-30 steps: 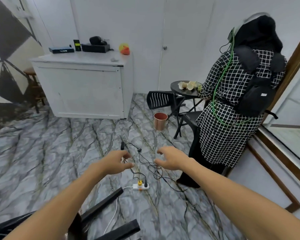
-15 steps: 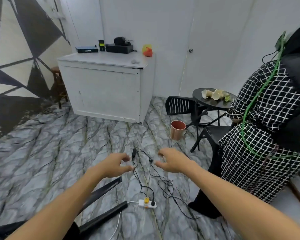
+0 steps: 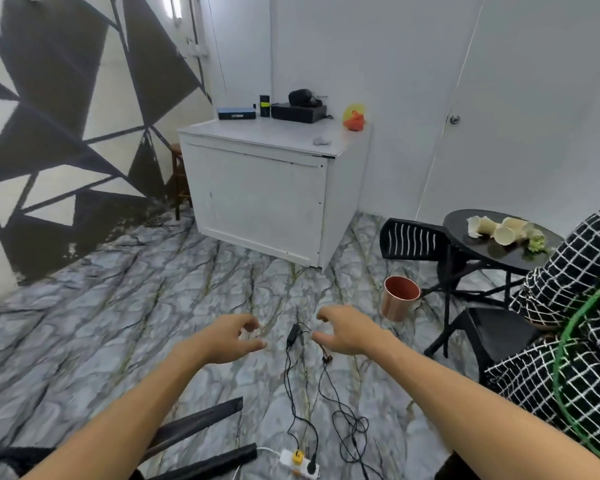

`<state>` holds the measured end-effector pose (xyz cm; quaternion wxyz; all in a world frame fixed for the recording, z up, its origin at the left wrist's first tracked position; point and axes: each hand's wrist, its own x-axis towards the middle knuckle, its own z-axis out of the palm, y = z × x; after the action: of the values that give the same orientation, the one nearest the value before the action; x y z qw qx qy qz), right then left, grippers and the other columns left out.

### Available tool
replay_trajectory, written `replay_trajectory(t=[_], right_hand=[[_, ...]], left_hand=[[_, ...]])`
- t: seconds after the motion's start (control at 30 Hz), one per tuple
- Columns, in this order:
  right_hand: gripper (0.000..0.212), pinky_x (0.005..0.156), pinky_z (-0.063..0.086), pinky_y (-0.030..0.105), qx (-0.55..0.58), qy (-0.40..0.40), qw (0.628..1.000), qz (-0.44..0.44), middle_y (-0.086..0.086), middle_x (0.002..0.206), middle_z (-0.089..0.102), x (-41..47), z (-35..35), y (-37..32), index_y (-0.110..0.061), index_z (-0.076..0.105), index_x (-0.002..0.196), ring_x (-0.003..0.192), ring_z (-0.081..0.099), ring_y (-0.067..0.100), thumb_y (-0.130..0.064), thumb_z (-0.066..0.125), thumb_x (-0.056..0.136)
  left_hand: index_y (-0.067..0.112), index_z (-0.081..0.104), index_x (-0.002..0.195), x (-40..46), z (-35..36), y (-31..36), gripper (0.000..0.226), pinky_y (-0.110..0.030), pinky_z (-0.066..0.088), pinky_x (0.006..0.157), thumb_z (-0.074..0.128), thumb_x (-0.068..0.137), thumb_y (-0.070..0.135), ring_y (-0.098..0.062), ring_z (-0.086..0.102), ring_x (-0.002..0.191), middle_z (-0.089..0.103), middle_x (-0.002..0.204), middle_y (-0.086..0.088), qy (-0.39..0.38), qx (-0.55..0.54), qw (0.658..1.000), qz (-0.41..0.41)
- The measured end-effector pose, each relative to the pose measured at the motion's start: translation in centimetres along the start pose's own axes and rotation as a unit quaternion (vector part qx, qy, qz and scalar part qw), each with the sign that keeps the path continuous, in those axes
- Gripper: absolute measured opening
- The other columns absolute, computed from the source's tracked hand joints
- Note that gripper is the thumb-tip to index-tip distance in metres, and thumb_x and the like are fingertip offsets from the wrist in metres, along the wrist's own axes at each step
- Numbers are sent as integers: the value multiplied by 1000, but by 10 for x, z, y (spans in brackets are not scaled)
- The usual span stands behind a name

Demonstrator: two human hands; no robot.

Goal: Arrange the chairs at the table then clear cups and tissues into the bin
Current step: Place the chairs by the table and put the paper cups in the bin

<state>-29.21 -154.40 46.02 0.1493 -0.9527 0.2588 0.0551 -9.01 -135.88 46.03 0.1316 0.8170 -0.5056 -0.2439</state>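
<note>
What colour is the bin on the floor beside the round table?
Copper-pink, with a reddish inside; the bin shows clearly in the head view.

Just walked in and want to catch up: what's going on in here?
A person holds both bare hands, left hand and right hand, out empty and open above the floor cables. Nothing is cleared yet: paper cups lie tipped on the round black table, and the copper bin stands beside it. A black chair lies on the floor behind.
</note>
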Motion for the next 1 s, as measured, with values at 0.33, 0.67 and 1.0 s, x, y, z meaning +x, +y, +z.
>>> replay_trajectory(t=[0.33, 0.67, 1.0], right_hand=[[60, 97, 49, 42, -26, -3, 997, -77, 7, 136, 55, 137, -29, 19, -14, 48, 137, 120, 53, 23, -55, 49, 93], [58, 94, 50, 43, -47, -22, 986, -160, 9, 131, 59, 330, -63, -17, -12, 52, 131, 116, 56, 25, -55, 50, 92], [61, 96, 49, 43, -55, -33, 972, -224, 10, 135, 55, 461, -84, -53, -12, 49, 135, 120, 54, 27, -56, 51, 93]], left_hand=[[20, 54, 138, 86, -41, -36, 57, -28, 48, 97, 61, 92, 53, -17, 57, 118, 58, 136, 0, 46, -16, 998, -49], [21, 55, 132, 183, -113, -122, 52, -25, 46, 92, 60, 92, 53, -10, 53, 105, 58, 132, 2, 75, -52, 989, -113], [21, 55, 133, 250, -191, -185, 53, -26, 47, 92, 59, 92, 55, -13, 56, 106, 59, 134, 0, 93, -27, 981, -166]])
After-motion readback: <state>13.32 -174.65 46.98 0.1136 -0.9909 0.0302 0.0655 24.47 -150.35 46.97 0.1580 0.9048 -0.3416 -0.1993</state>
